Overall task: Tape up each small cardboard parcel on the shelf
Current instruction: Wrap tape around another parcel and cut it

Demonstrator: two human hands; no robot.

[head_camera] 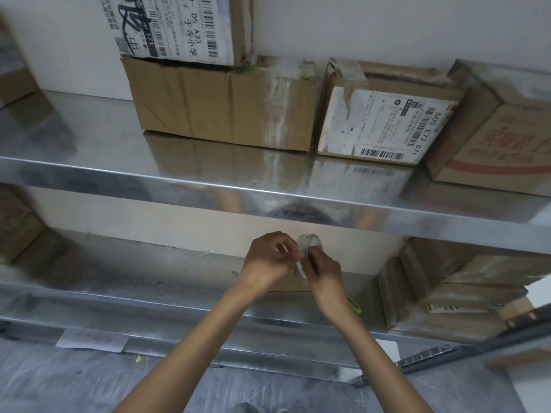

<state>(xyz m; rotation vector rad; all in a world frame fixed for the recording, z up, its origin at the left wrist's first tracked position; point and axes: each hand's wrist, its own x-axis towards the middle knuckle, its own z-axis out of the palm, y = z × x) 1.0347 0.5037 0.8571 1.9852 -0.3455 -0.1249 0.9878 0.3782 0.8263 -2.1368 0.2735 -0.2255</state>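
I had both hands up over the lower shelf (125,281). Right hand (325,272) was curled round the tape roll (307,248), gripping it on edge. Left hand (268,257) had fingers bent in, pinching at the roll's rim; probably picking for the free end, though the end itself was too small to see. No strip was drawn out.

Small parcel (286,284) lay on the lower shelf just under and between my wrists, mostly hidden; only a sliver of brown card showed, so I couldn't tell whether its flaps were sealed. A green tool (355,305) lay just beside the right wrist.

Further out: stacked boxes (447,293) at the right of the same shelf. On the upper shelf (89,171) sat a large box (220,105), a labelled box (384,120) and a red-printed box (501,138), all with worn, torn old tape.

Progress call: early. Tape not started on this parcel, and I saw no clearly fresh tape on any box, so most of the job looked undone.
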